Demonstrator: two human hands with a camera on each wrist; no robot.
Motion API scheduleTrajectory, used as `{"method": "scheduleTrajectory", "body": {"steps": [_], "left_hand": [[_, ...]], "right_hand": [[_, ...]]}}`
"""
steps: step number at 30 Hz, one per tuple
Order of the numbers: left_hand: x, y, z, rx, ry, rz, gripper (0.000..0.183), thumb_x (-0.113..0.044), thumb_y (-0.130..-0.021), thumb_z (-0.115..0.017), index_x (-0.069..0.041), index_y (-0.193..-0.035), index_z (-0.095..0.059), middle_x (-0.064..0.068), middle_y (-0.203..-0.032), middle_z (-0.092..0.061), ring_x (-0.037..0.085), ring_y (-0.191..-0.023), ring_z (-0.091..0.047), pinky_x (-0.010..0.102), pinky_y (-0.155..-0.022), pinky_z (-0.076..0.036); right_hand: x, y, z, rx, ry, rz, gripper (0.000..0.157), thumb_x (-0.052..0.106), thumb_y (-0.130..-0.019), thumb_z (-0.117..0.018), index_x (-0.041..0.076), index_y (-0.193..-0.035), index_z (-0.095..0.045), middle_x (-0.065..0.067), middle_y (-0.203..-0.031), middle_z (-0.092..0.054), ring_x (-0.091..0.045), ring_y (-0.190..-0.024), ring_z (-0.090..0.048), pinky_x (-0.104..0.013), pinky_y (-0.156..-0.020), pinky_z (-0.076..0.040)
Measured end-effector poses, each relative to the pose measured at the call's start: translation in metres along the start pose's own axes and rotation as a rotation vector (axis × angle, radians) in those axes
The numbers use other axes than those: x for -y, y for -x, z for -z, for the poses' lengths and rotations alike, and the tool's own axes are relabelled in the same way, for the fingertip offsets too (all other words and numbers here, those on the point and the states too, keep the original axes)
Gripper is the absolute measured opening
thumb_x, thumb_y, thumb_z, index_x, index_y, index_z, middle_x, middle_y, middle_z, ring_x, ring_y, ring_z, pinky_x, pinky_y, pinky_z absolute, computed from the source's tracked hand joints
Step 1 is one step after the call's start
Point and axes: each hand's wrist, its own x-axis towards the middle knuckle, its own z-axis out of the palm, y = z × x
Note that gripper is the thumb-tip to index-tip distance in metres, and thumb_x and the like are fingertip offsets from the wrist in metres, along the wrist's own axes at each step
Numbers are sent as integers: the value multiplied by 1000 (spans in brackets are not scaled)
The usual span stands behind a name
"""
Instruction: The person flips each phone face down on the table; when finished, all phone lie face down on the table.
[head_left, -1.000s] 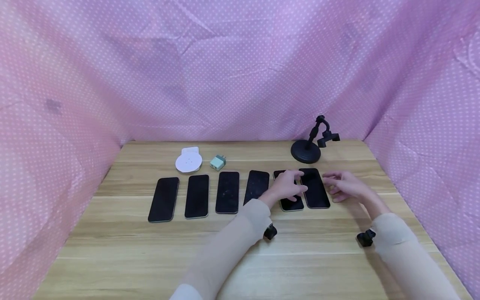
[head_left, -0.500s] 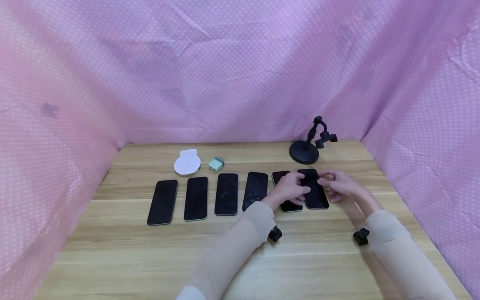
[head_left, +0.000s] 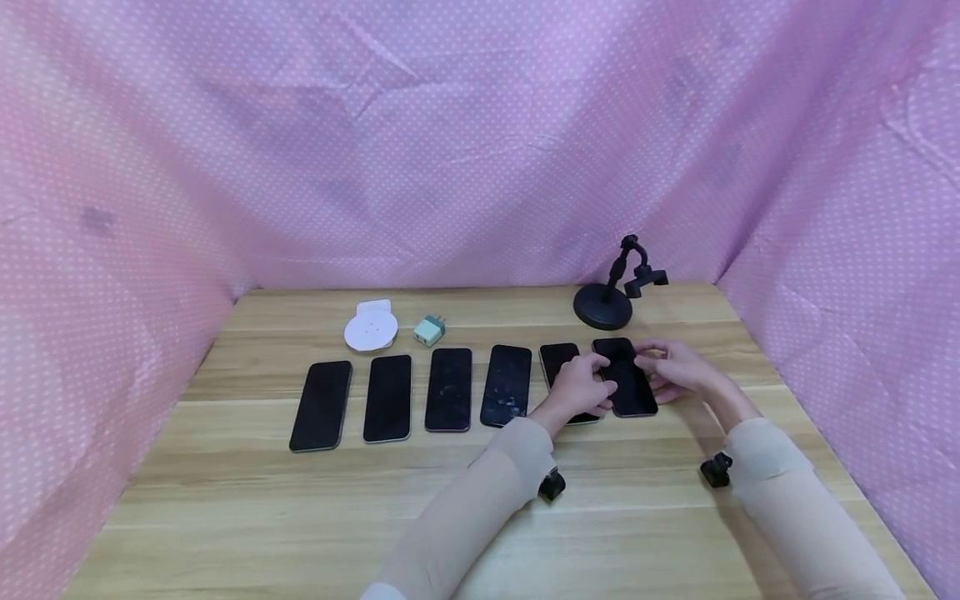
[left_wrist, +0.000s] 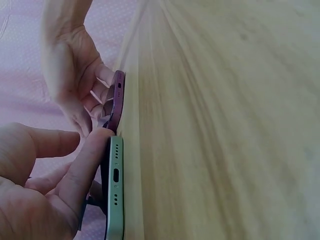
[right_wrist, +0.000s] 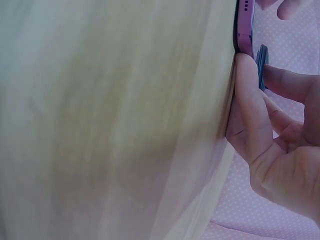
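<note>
A black-screened phone with a purple edge lies face up at the right end of a row of phones. My right hand is at its right side, thumb overlapping the screen in the head view; the right wrist view has its fingertips right at the phone's corner. Over the neighbouring phone with a pale green edge reaches my left hand, partly hiding it. Its index finger and thumb extend to the purple phone's left edge. Neither hand's fingers are curled round a phone.
Further left lie several more phones, the nearest being a smudged one. Behind the row are a white round charging pad, a pale green plug adapter and a black phone stand. Pink dotted cloth surrounds the wooden table.
My right hand has moved left up to the purple phone's right edge. The left hand stays beside the same phone's left edge, shifting only slightly. The head view has tilted a little.
</note>
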Motion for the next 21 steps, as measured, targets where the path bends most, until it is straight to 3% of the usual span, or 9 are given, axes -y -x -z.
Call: {"method": "scheduleTrajectory", "body": {"steps": [12,21], "left_hand": [[1,4,4,-3,-26,0,33,-7,-95,-71,-4,-128,-64,8,-77,-71,16,-59,-70,26,-52,-60],[-1,7,0,6,-23,0,33,-8,-96,-71,-5,-128,-64,9,-76,-70,20,-62,-72,25,-52,-60]], "right_hand": [[4,-3,-2,-1,18,10,59,19,-105,-57,-1,-155,-32,-8,-82,-56,-16,-69,-57,-35,-59,-61],[-4,4,11,111,-105,23,62,26,-105,-56,-9,-151,-31,-9,-116,-62,-17,-87,-65,-40,-73,-63]]}}
